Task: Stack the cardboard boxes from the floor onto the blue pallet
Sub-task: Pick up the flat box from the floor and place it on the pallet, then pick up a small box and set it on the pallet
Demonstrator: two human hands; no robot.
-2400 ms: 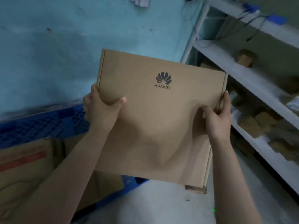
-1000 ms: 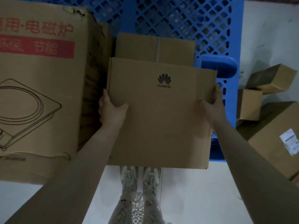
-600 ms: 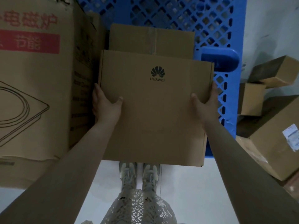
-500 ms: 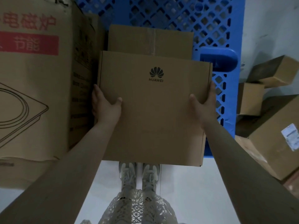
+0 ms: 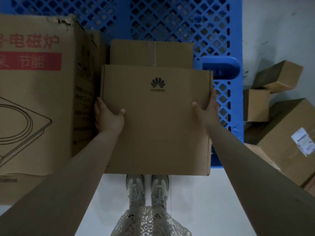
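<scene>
We held the flat box (image 5: 156, 120) level over the near edge of the blue pallet (image 5: 179, 23), in front of a taped box (image 5: 151, 51) at twelve o'clock. Our left hand (image 5: 109, 116) clasped its nine o'clock edge, thumb on top; our right hand (image 5: 207, 109) clasped the three o'clock edge likewise, fingers hidden beneath. It looked stiff, dry and fairly light, so we judged the side edges the best hold. A big printed box (image 5: 37, 92) stood at nine o'clock.

Brown box (image 5: 156, 126) with black logo; blue lattice pallet (image 5: 179, 23); tan carton (image 5: 34, 99) with red band; pale lace skirt (image 5: 150, 223)
</scene>
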